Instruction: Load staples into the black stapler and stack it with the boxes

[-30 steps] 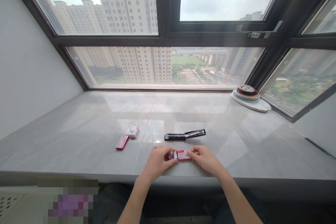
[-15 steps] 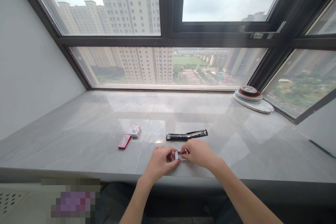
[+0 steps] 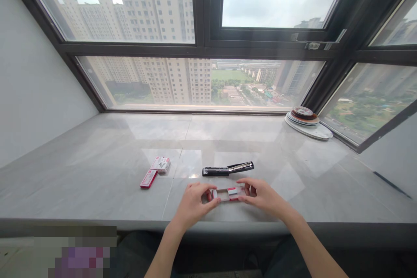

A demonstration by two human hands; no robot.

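Note:
Just above the front of the grey stone sill, my two hands hold a small red-and-white staple box point(image 3: 232, 191) between them. Thumb and fingers of my left hand point(image 3: 197, 202) pinch its left end, where a pale, open tray-like part point(image 3: 223, 196) shows. My right hand point(image 3: 263, 198) grips the right end between thumb and fingers. What lies inside is too small to make out. Behind the hands lies a black stapler point(image 3: 215, 171), its silver magazine point(image 3: 241, 167) angled out to the right.
To the left, a white-and-red small box point(image 3: 162, 164) touches a flat red box point(image 3: 149, 179). A stack of plates point(image 3: 309, 128) stands in the far right corner by the window. The sill's front edge point(image 3: 137, 222) runs before me.
My right hand has moved right and now grips the box's right end, baring more of it. My left hand keeps its pinch. The view has shifted slightly.

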